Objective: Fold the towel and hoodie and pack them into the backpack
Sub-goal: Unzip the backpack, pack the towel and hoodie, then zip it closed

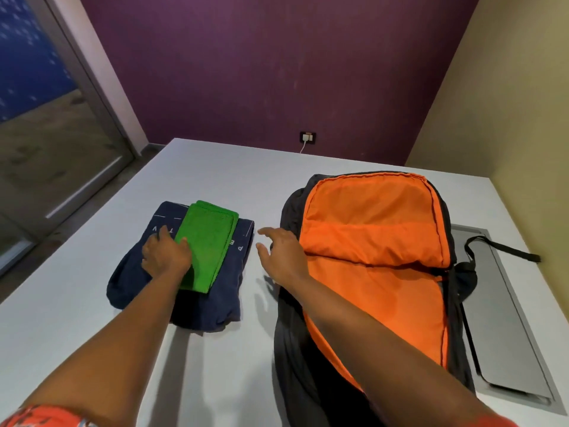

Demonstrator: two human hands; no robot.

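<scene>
Left hand [164,255] is flat on the hoodie [184,272], fingers resting on the cloth right at the near-left edge of the towel [206,245], not gripping anything I can see. Right hand [281,257] hovers with fingers spread, holding nothing, in the gap between the hoodie and the backpack [375,266]. Folded towel sits on top of the folded hoodie, long axis running away from the person. So the stack lies left of the backpack, well apart, and the backpack is unzipped, orange lining up. Left hand's already on the stack; I'd guess both hands lift it and carry it rightward. All on the table [231,177].
</scene>
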